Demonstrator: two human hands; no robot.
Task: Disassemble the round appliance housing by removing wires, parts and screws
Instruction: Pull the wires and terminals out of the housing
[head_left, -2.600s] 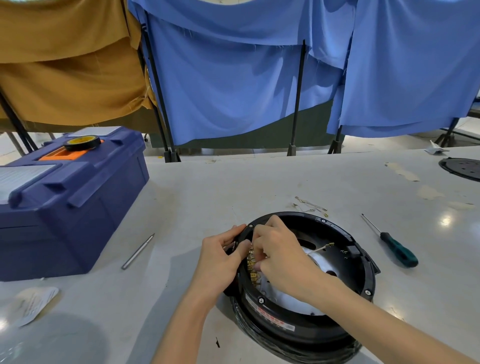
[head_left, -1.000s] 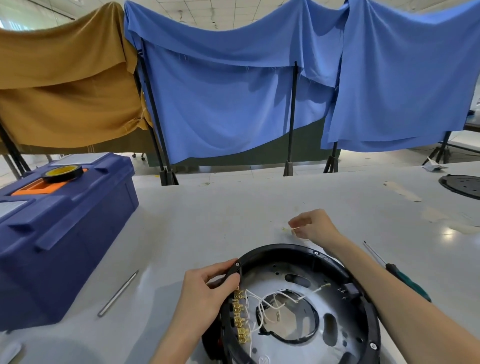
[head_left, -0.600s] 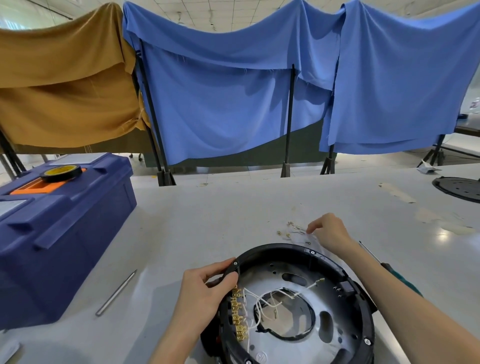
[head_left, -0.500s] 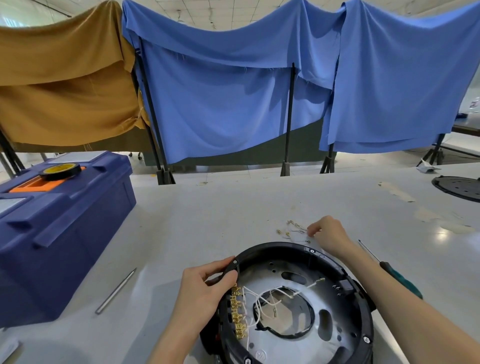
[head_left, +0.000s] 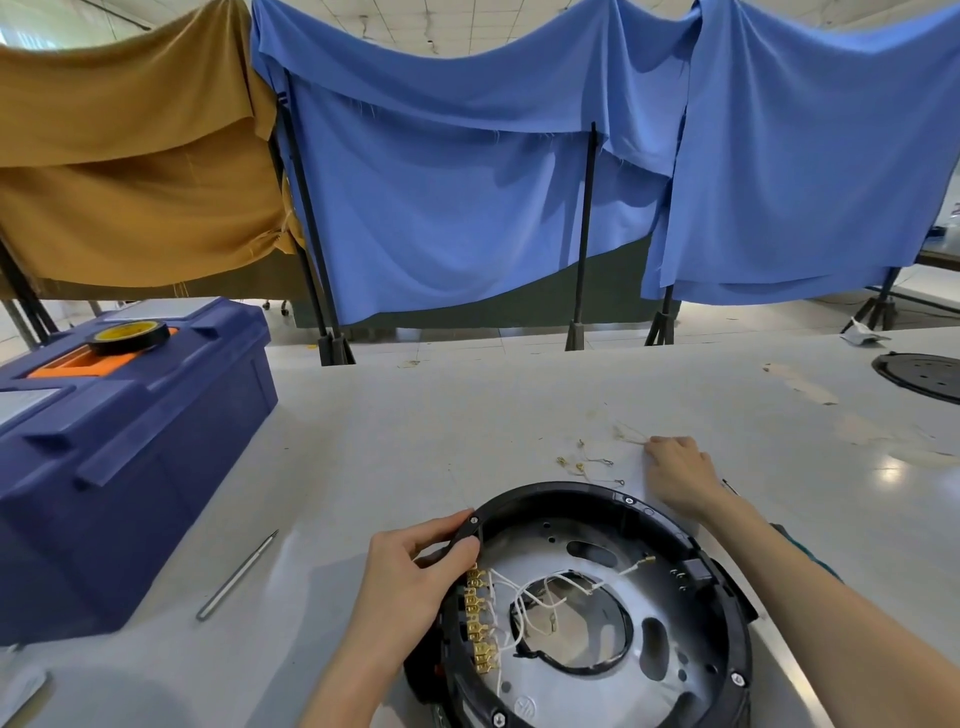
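Right hand (head_left: 675, 475) moved off housing (head_left: 550, 491), wires (head_left: 525, 586) inside

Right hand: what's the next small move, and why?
Probably move the right hand to the housing and pull a white wire off the brass terminals: it sits by loose wires on the table, wires are attached inside, and the left hand grips it.

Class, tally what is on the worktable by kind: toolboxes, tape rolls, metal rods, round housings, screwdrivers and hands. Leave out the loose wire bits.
Toolbox: 1
Tape roll: 1, lying on the toolbox
Metal rod: 1
Round housing: 1
Screwdriver: 1, partly hidden
Hands: 2, left hand and right hand
Total: 7
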